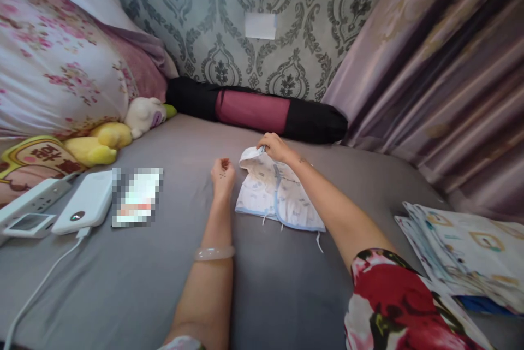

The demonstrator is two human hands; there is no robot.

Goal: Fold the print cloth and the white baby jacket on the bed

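A small white baby shirt with a faint print, blue trim and thin tie strings lies on the grey bed sheet. My right hand pinches its upper edge and lifts that part a little, so the cloth folds over there. The shirt's lower hem rests flat, with strings trailing from it. Just left of the shirt, my left hand hovers apart from it with the fingers curled in; nothing shows in them. A pale bangle circles my left forearm.
To the right lies a stack of folded printed cloths. A black and maroon bolster lies along the wall. On the left are a white power bank with a cable, a power strip, a blurred-out phone and plush toys.
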